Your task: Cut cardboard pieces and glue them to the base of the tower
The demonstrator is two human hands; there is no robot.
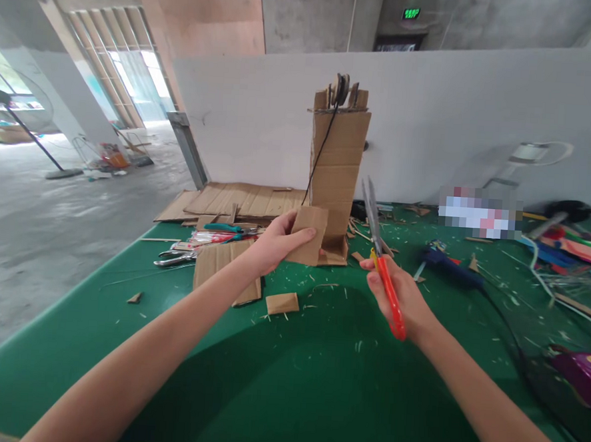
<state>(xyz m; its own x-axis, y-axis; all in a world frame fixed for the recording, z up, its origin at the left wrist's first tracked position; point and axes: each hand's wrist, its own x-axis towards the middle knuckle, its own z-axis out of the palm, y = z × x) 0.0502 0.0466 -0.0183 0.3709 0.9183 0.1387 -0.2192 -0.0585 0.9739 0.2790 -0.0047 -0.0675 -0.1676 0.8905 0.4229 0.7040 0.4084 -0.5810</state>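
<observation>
My left hand (272, 245) holds a small flat piece of brown cardboard (308, 235) upright above the green table (286, 380). My right hand (396, 290) grips scissors (380, 259) with orange-red handles, the blades pointing up and away, a little to the right of the cardboard piece. Just behind the held piece stands a tall cardboard tower (336, 170) with a black wheel and a black cord at its top.
Flat cardboard sheets (241, 201) lie at the back left, with pliers and cutters (209, 239) and cardboard scraps (282, 303) in front. A blue glue gun (447, 267), cables and colourful items lie at right. A white partition wall stands behind the table.
</observation>
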